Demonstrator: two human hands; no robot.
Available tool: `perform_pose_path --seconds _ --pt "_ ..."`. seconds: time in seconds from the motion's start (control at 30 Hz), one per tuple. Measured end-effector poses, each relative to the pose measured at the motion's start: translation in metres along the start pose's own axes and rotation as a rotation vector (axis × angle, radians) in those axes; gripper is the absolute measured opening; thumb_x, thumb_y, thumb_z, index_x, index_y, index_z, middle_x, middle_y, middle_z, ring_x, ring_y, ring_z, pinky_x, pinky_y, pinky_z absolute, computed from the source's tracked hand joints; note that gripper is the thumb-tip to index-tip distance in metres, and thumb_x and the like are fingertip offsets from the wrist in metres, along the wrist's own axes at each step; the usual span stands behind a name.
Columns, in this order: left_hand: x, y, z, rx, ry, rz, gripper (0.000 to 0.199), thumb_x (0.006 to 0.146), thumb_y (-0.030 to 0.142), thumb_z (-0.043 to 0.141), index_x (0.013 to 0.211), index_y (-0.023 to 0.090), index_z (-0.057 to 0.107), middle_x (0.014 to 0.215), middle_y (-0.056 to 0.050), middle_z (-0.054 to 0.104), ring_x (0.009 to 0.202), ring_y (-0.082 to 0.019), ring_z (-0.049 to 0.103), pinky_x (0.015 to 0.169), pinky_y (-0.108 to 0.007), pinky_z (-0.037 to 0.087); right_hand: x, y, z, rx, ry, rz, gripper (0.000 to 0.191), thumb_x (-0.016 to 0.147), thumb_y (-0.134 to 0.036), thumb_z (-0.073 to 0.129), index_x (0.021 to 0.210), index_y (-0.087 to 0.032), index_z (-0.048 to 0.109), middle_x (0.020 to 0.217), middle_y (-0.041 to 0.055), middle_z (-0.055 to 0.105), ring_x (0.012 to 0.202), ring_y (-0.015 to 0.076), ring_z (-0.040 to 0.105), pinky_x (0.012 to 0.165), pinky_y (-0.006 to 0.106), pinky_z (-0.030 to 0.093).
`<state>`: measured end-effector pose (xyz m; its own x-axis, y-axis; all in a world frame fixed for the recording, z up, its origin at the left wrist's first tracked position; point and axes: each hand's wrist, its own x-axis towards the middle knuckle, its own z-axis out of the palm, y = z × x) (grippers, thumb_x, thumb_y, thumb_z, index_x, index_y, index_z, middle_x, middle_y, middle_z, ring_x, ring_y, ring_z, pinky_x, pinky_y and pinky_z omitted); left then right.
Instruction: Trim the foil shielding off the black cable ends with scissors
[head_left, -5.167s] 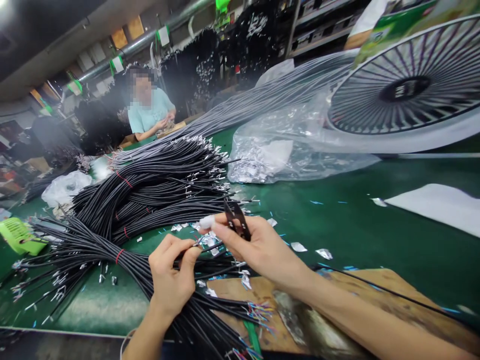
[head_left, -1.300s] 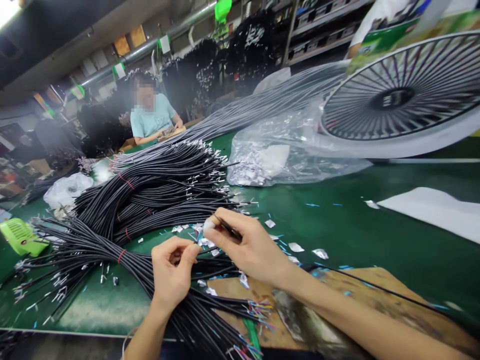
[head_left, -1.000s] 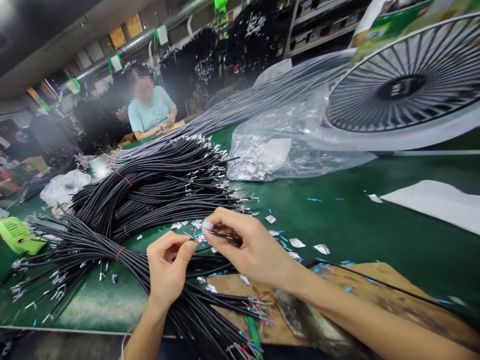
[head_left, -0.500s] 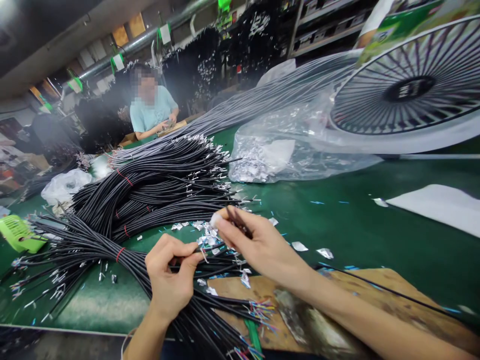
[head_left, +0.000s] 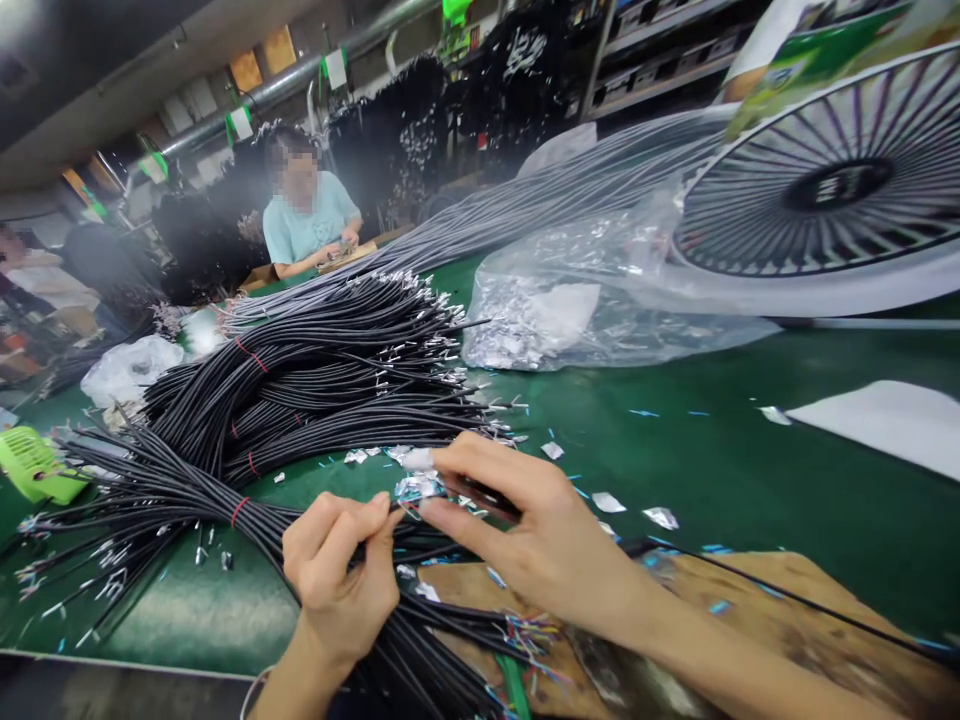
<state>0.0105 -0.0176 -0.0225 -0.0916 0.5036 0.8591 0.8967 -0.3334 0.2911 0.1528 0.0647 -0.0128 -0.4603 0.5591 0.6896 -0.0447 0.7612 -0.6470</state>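
My left hand (head_left: 341, 575) pinches a black cable near its stripped end, where thin coloured wires (head_left: 409, 508) stick out. Close beside these wires is my right hand (head_left: 559, 540), its thumb and forefinger a little apart. A slim dark hand tool (head_left: 487, 497) lies in its grip, mostly hidden by the fingers; I cannot make out its exact kind. The forefinger tip wears a white cover (head_left: 418, 459). Beneath my left hand runs a bundle of black cables (head_left: 274, 520), bound with a red tie, its coloured wire ends (head_left: 532, 635) fanned out at lower right.
More black cable bundles (head_left: 322, 370) are piled behind my hands. Foil scraps (head_left: 660, 518) and blue bits litter the green table (head_left: 697, 450). A plastic bag (head_left: 525, 310), a fan (head_left: 832, 185) and a wooden board (head_left: 780, 600) lie right. Across the table sits a person (head_left: 311, 215).
My right hand has lowered and moved left, bringing its thumb and forefinger to the wires at the cable end. The left hand keeps its pinch, nearly in place.
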Motion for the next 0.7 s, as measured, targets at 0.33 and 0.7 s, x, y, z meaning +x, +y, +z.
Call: perform_pose_path --seconds 0.33,0.7 --pt "0.003 0.007 0.0 0.215 -0.025 0.086 0.015 0.078 0.008 0.06 0.065 0.015 0.061 0.053 0.001 0.055 0.047 -0.008 0.05 0.049 -0.021 0.042 -0.009 0.0 0.003 0.021 -0.114 0.052 0.011 0.088 -0.019 0.048 0.089 -0.016 0.059 0.067 -0.0002 0.057 0.056 0.0116 0.051 0.05 0.021 0.039" --pt "-0.006 0.0 0.001 0.281 0.063 0.096 0.011 0.075 0.008 0.064 0.066 0.016 0.062 0.056 0.0 0.057 0.049 -0.01 0.051 0.052 -0.024 0.043 -0.005 0.0 0.001 -0.005 -0.052 0.046 0.022 0.092 -0.021 0.046 0.08 -0.018 0.064 0.068 0.0011 0.06 0.06 0.0122 0.054 0.055 0.022 0.042"
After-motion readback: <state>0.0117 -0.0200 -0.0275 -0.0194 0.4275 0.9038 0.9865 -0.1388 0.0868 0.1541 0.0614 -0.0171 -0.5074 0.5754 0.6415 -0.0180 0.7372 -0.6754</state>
